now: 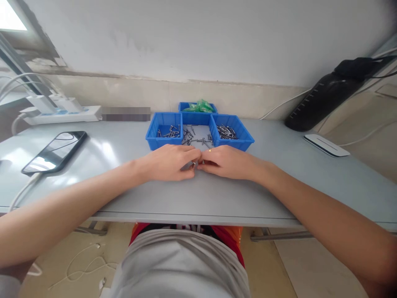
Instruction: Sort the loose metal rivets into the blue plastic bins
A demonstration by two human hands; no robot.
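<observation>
left hand (169, 162) and right hand (229, 162) — together at the fingertips above the grey tabletop (186, 198); a small metal piece (194, 164) showed there, partly hidden, and whether either hand was clamped on it could not be told; a fingertip pose presumably suited so slight an item; left blue bin (163, 143) held a thin lot of screws (172, 132), right blue bin (237, 145) a denser heap (227, 132), rear blue bin (197, 119) green plastic packets (200, 106) — all three set around loose screws (203, 141), likely for short reach and to limit straying; the small metal piece lay where the hands met, the loose screws just beyond them, between the side bins
</observation>
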